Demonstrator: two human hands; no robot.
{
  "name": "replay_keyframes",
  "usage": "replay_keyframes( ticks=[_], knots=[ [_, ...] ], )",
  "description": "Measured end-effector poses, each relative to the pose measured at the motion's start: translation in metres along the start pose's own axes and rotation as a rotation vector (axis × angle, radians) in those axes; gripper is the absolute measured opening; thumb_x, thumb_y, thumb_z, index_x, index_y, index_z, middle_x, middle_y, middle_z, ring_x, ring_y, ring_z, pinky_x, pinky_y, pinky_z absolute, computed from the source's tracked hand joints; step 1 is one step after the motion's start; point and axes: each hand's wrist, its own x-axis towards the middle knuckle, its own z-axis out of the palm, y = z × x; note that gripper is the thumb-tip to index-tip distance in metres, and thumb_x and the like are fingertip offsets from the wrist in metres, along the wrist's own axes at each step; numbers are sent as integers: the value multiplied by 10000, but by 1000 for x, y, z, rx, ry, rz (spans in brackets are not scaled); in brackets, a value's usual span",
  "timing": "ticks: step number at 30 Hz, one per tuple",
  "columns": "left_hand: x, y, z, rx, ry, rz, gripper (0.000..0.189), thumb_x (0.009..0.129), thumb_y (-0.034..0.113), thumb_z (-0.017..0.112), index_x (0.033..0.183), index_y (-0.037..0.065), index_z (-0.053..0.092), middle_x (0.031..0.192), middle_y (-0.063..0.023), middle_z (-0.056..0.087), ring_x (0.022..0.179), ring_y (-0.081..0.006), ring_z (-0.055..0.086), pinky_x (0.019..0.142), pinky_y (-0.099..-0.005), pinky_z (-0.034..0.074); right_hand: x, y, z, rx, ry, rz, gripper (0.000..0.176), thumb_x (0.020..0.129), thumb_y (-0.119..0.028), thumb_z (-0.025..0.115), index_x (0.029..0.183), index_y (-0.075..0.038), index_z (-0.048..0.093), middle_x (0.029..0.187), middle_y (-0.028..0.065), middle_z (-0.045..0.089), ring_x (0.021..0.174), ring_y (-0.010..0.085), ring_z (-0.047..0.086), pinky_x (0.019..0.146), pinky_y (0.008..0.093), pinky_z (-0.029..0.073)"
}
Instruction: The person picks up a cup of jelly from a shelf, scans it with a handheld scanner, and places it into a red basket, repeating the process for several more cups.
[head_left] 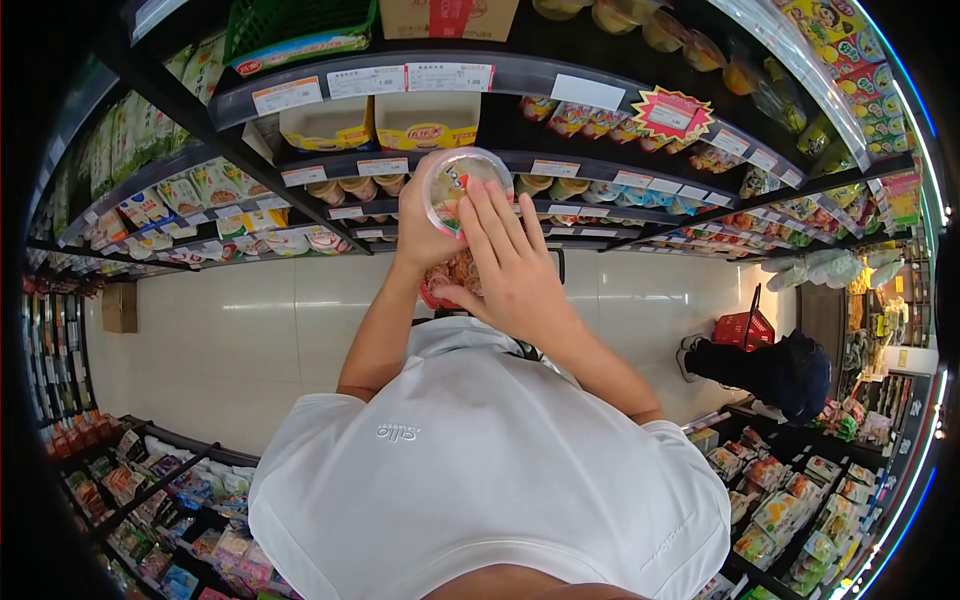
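My left hand [420, 222] is wrapped around the side of a round cup [455, 185] with a clear top and a red and green printed label. What is inside the cup cannot be made out clearly. Flat across its top lie the stretched fingers of my right hand [510, 255], covering part of the label. Just below both hands, a red shopping basket [430, 298] with reddish packages [460, 268] in it shows in part, mostly hidden by my right hand and shirt.
Ahead stand store shelves [540, 165] with price tags, cups and packets. A cardboard box [120, 307] is on the tiled floor [230, 310] at left. At right another person [775, 370] is near a red basket [745, 328]. Behind me are racks of packaged goods [785, 520].
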Motion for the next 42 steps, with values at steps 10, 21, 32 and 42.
replay_keyframes(
  ticks=[10, 21, 32, 42],
  knots=[
    [6, -9, -4, 6, 23, -31, 745, 576, 93, 879, 1235, -1, 544, 1162, -124, 632, 1050, -222, 627, 945, -344, 491, -21, 5, 5, 109, 46, 1, 727, 812, -392, 731, 1340, 49, 495, 1434, 219, 472, 1346, 360, 442, 1118, 507, 327],
    [-2, -15, -19, -100, 89, -84, 818, 539, 42, 943, 1237, 18, 517, 1170, -88, 608, 1070, -176, 605, 951, -329, 503, -108, 69, 138, 112, -523, 524, 398, 846, -381, 668, 933, 7, 654, 805, 175, 701, 750, 383, 687, 689, 473, 553],
    [-1, -11, -19, -107, 85, -96, 809, 546, 20, 932, 1238, 17, 515, 1173, -87, 609, 1068, -177, 610, 945, -329, 513, -164, 108, 228, 659, -899, 859, 802, 692, -417, 799, 1257, 78, 515, 1072, 221, 678, 997, 314, 671, 791, 379, 546],
    [-10, -32, -25, -17, 104, -56, 800, 557, 94, 924, 1252, 23, 534, 1190, -95, 609, 1079, -195, 603, 962, -336, 478, -81, 88, 90, 1791, -11, 1033, 401, 804, -98, 681, 1143, 19, 503, 795, 108, 630, 614, 199, 609, 582, 315, 515]
  ],
)
